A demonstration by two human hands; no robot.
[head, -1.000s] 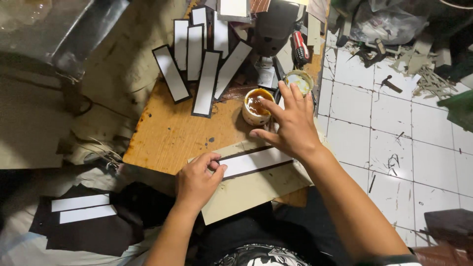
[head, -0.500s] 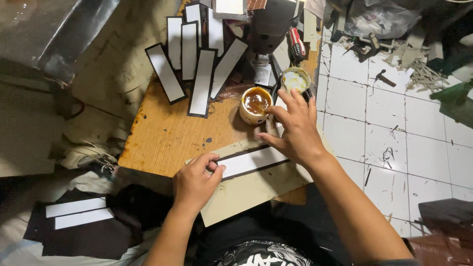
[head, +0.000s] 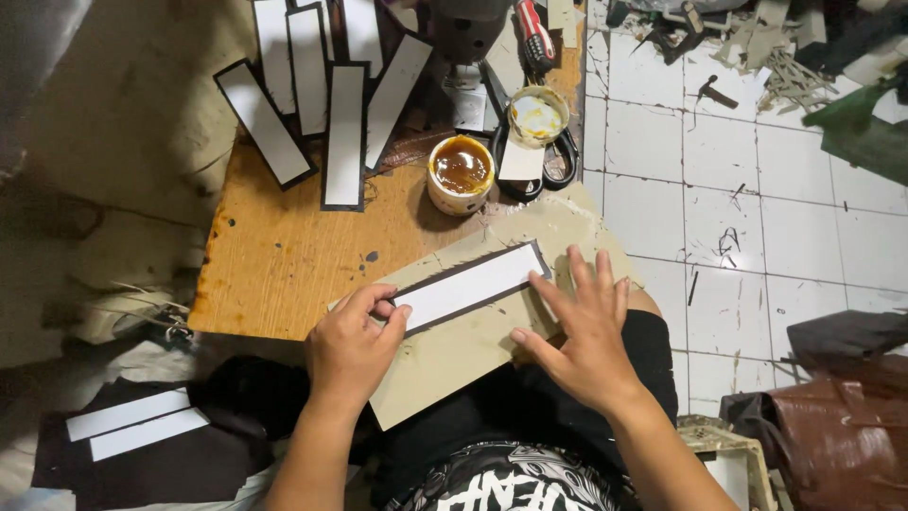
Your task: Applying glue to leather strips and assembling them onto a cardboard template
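Hands work at a wooden desk [head: 284, 255]: left hand [head: 352, 346] pinches the near end of a white, dark-edged strip [head: 468, 285] on beige cardboard [head: 473, 350]; right hand [head: 584, 331] lies flat, fingers spread, just right of it.

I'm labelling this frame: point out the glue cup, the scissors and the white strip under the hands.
glue cup [head: 461, 167], head view, on the brown glue inside.
scissors [head: 567, 151], head view, on the right black handle loop.
white strip [head: 468, 284], head view, on its white middle.
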